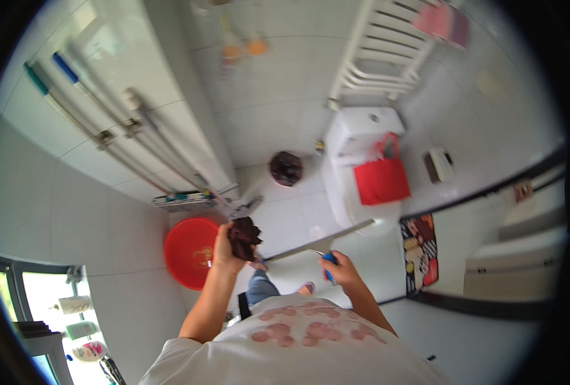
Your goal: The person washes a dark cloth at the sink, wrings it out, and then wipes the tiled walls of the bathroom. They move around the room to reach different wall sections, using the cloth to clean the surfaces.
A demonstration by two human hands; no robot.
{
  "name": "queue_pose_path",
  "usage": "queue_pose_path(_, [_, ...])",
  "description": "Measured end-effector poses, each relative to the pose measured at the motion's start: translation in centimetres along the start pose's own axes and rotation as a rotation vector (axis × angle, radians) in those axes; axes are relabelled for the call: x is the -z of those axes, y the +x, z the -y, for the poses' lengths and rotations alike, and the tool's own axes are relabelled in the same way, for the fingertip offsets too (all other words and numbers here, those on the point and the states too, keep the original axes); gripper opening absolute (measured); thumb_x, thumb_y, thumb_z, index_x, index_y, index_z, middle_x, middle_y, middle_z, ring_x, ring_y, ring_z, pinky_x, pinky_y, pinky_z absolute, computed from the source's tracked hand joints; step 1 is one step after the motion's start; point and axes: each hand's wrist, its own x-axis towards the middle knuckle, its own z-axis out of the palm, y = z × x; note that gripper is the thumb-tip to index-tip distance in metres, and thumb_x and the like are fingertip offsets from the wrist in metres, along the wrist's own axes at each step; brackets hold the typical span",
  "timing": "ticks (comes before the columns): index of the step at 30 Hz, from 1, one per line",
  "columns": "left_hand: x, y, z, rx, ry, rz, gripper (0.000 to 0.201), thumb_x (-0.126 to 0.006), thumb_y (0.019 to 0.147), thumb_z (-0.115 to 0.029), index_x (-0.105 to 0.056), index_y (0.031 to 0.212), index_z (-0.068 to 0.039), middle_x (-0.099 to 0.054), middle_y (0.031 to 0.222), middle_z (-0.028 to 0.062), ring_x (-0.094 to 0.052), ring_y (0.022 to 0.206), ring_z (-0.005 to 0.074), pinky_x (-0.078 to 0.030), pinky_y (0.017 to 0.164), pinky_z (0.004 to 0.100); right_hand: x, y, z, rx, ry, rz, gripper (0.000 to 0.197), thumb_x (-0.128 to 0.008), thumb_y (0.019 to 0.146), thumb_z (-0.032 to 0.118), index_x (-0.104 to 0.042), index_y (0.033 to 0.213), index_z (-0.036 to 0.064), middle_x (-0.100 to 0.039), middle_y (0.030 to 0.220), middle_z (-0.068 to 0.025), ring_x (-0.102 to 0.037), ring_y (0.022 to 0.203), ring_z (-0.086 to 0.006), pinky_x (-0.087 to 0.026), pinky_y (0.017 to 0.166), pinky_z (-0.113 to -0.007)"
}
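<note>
My left hand (224, 251) is closed around a dark brown, crumpled bundle (245, 237) with ragged edges; its material is unclear. The bundle is held up beside the rim of a red basin (177, 253), which stands on the floor to the left. Off to the right, my right hand (344, 271) grips a blue-handled tool (328, 265) with a thin, curved metal end pointing left. The tool's exact kind does not show. A gap lies between the two hands, and the tool is apart from the bundle.
Ahead, a round waste bin (286, 168) with a dark liner stands by the wall. The white toilet (355, 131) has a red bag (382, 181) on its lid. Long-handled mops (92, 131) hang at left. A patterned mat (419, 253) lies right, beyond a dark-edged threshold.
</note>
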Motion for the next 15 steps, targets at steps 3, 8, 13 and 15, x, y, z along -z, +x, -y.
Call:
queue_pose_path(3, [-3.6,-1.2,5.9,0.047,0.043,0.047,0.036,-0.052,0.093,-0.040,-0.063,0.113,-0.012,-0.068,0.104,0.0077,-0.061,0.091,0.0254,-0.049,0.068,0.0374,3.9,-2.3,-2.4,-0.003,0.031,-0.046,0.023,-0.070,0.090,0.021,-0.057,0.090,0.0023,-0.057,0.068,-0.0042,-0.056,0.055,-0.0121,-0.044,0.049,-0.029])
queue_pose_path(8, [-7.2,-3.4,14.5,0.107,0.136,0.009,0.032,-0.050,0.094,-0.038,-0.064,0.111,-0.015,-0.068,0.104,0.0071,-0.062,0.092,0.0253,-0.049,0.067,0.0383,9.1,-7.6,-6.0,0.091,0.116,-0.123,0.029,-0.070,0.090,0.024,-0.056,0.092,-0.0013,-0.059,0.069,-0.0066,-0.058,0.055,-0.0129,-0.047,0.050,-0.029])
queue_pose_path(13, [-9.1,-3.4,19.6,0.107,0.241,0.039,0.036,-0.048,0.095,-0.041,-0.061,0.114,-0.013,-0.067,0.105,0.0092,-0.063,0.093,0.0268,-0.050,0.066,0.0391,14.5,-10.7,-9.5,-0.012,0.186,-0.196,0.027,-0.069,0.090,0.023,-0.058,0.098,-0.0012,-0.059,0.068,-0.0063,-0.059,0.056,-0.0133,-0.047,0.050,-0.029])
queue_pose_path(15, [-10.2,-3.2,21.3,0.103,0.272,0.024,0.036,-0.048,0.095,-0.041,-0.061,0.114,-0.013,-0.067,0.106,0.0096,-0.063,0.093,0.0272,-0.050,0.066,0.0389,16.6,-11.7,-10.8,0.007,0.252,-0.252,0.026,-0.068,0.089,0.022,-0.058,0.097,-0.0011,-0.059,0.068,-0.0060,-0.059,0.056,-0.0131,-0.047,0.050,-0.029])
